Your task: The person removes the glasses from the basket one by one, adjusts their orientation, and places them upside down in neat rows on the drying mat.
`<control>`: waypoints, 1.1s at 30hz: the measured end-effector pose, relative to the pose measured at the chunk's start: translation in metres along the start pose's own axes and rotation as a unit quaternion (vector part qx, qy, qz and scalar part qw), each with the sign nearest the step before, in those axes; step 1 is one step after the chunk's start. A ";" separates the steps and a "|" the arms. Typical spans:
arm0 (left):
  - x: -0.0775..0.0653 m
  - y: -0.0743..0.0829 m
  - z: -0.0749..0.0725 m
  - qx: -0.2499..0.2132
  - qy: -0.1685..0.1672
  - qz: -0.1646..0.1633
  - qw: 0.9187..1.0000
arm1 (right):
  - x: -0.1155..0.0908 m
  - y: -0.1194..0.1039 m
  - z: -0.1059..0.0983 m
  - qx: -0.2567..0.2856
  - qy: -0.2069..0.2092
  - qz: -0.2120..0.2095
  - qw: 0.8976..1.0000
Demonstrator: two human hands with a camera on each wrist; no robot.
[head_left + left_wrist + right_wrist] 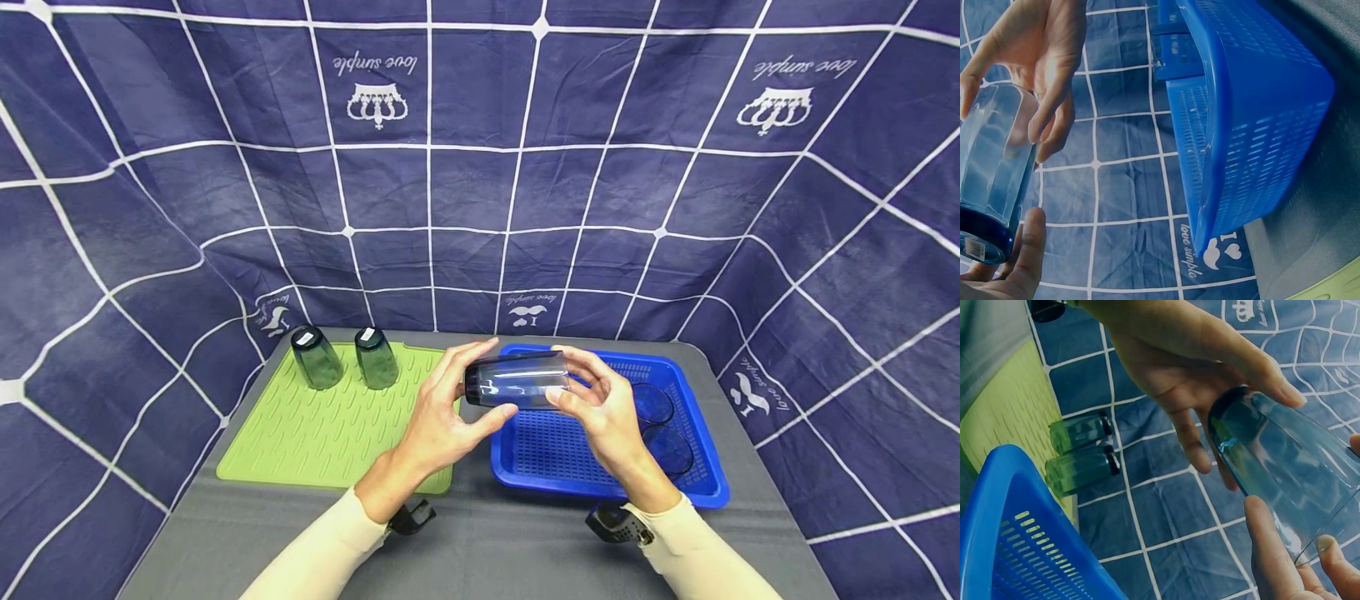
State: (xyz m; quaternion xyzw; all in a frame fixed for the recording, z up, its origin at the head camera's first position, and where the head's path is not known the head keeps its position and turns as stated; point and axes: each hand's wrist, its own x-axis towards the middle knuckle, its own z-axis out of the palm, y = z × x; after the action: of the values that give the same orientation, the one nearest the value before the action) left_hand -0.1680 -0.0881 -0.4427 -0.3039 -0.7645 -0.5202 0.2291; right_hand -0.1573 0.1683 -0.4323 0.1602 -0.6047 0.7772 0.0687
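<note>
Backdrop: white-gridded navy cloth [480, 192]; grey tabletop [510, 567]. Left: two upturned tumblers [317, 362] on green drying mat [300, 442]. Centre: left hand [442, 421], grip spread loosely about base of raised, sideways blue tumbler [521, 381]; right hand [611, 408] pinches rim. Advise holding rim until base secured. Right: blue basket [540, 450], two glasses [667, 450] inside.

In the left wrist view, the glass [996, 156] between the hands runs off the edge, the left hand [1017, 275] is cut off below, and the base label [974, 249] is too small to read. In the head view, the right hand [609, 410] hides part of the basket [543, 454]; left of the left hand, the tags [306, 338] on two green glasses [377, 367] are illegible.
</note>
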 end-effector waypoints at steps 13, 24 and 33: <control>0.004 0.004 0.003 0.005 0.014 0.021 1.000 | 0.000 -0.003 0.005 0.045 -0.017 0.027 0.998; 0.005 0.006 0.003 0.019 0.019 0.036 0.999 | -0.001 -0.001 0.001 0.054 -0.031 0.042 0.997; 0.006 0.009 0.003 0.013 0.011 0.042 0.999 | -0.004 -0.001 0.000 0.064 -0.037 0.040 0.996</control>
State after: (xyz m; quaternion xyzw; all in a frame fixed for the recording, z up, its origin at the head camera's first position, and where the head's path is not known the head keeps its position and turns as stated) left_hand -0.1658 -0.0820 -0.4339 -0.3266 -0.7550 -0.5041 0.2631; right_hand -0.1533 0.1685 -0.4324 0.1688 -0.5620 0.8097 0.0046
